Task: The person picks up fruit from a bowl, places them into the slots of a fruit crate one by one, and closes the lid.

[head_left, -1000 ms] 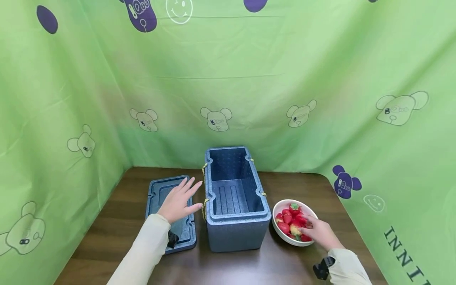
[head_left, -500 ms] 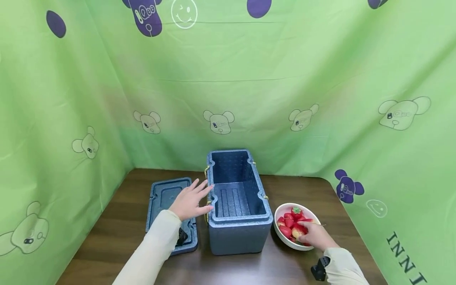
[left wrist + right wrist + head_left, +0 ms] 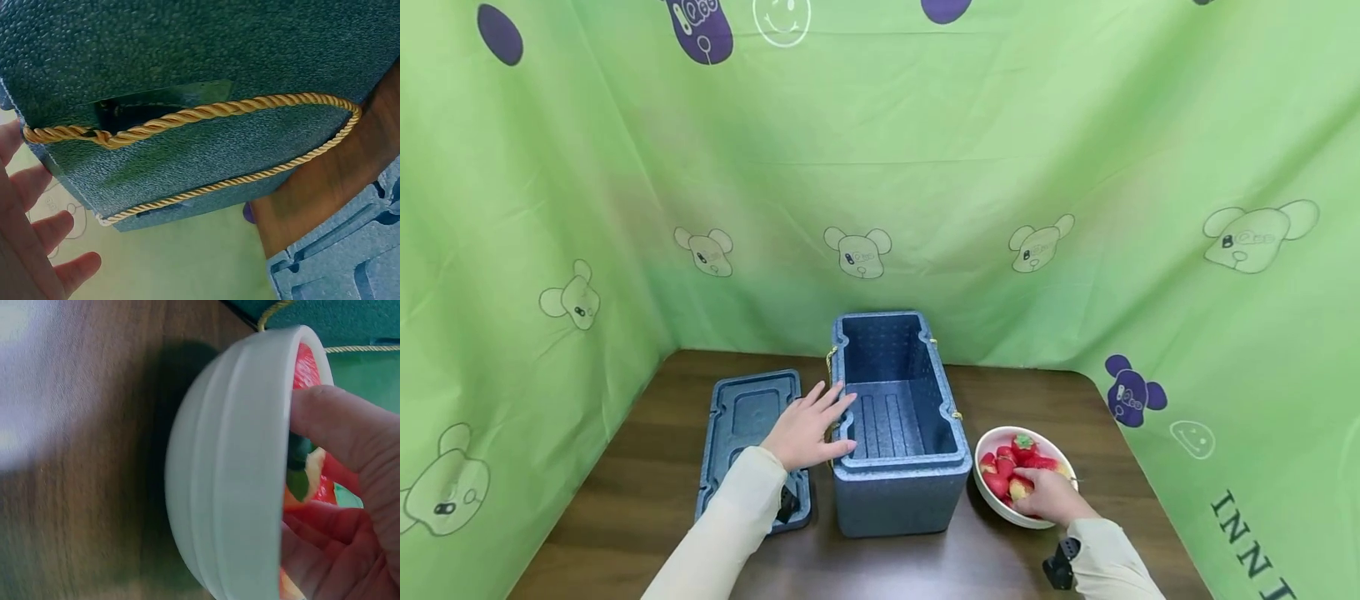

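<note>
A deep blue foam box (image 3: 902, 500) stands lidless in the middle, with yellow rope (image 3: 231, 107) along its side. My left hand (image 3: 808, 429) rests at its left rim, fingers spread and holding nothing. Right of the box stands a white bowl (image 3: 1026, 521) full of red strawberries (image 3: 996, 483). My right hand (image 3: 1052, 496) reaches into the bowl, thumb and fingers curled around a pale yellow-and-red strawberry (image 3: 314, 465) with green leaves. The hand and the bowl's wall hide part of that strawberry in the right wrist view.
The blue lid (image 3: 752, 417) lies flat on the wooden table (image 3: 647, 467), left of the box and partly under my left forearm. A green curtain (image 3: 925, 208) with printed bear faces surrounds the table at the back and sides.
My left hand has moved right, from over the lid to the box's left rim. My right hand has sunk deeper into the bowl and closed around a strawberry.
</note>
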A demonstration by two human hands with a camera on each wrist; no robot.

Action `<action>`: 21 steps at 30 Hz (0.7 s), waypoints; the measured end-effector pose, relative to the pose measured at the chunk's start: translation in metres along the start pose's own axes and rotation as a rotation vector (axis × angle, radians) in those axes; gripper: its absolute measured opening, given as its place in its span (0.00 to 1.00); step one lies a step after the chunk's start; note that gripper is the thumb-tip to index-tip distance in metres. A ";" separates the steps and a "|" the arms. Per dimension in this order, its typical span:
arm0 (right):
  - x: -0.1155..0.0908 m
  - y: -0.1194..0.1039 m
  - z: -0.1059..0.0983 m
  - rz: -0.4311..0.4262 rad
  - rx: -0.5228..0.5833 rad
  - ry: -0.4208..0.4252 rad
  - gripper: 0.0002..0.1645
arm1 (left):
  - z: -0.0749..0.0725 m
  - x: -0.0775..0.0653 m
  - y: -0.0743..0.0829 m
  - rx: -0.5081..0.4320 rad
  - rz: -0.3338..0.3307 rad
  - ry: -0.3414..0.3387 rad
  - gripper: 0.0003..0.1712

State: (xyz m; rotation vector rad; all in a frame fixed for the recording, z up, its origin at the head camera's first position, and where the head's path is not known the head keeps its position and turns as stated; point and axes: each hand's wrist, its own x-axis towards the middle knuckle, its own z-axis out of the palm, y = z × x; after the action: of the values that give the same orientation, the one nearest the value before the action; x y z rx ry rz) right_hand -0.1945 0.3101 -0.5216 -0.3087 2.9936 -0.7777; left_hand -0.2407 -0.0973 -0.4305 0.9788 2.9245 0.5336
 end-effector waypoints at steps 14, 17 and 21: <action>-0.002 0.001 0.001 0.139 0.077 0.098 0.27 | -0.004 0.001 -0.001 0.085 0.022 0.011 0.45; -0.004 0.000 0.001 0.152 0.070 0.095 0.25 | -0.002 0.000 -0.002 0.077 0.027 0.007 0.45; -0.007 -0.003 -0.004 0.154 0.036 0.088 0.25 | 0.001 -0.002 -0.002 0.059 0.020 0.018 0.45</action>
State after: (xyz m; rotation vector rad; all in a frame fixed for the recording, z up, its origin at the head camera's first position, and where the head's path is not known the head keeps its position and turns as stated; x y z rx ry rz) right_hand -0.1878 0.3111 -0.5168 -0.0426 3.0342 -0.8501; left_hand -0.2399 -0.0996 -0.4321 1.0152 2.9652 0.4614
